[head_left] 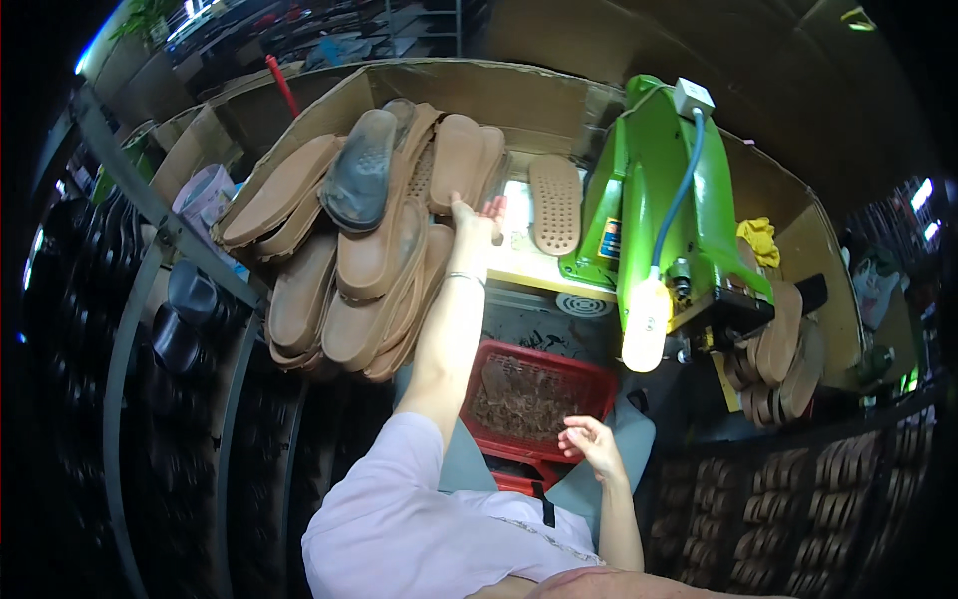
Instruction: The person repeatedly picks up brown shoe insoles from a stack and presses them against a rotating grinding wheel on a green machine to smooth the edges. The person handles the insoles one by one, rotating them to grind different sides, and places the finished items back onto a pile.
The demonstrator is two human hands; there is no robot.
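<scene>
My left hand [473, 221] is stretched forward onto a heap of tan shoe soles [359, 260], its fingers closing on the lower edge of one upright tan sole [461, 160]. A thin bracelet circles that wrist. A dark grey sole [359, 185] lies on top of the heap. My right hand [591, 442] hovers low with its fingers loosely curled and nothing in it, just beside a red plastic basket [599, 384] of brown scraps. A single tan sole with holes [556, 204] rests on the lit bench.
A green machine [664, 200] with a blue cable and a lamp [647, 327] stands right of the heap. More soles are stacked at the machine's right [783, 354]. Cardboard walls [299, 95] surround the bench. A metal rack [150, 290] with dark parts runs down the left.
</scene>
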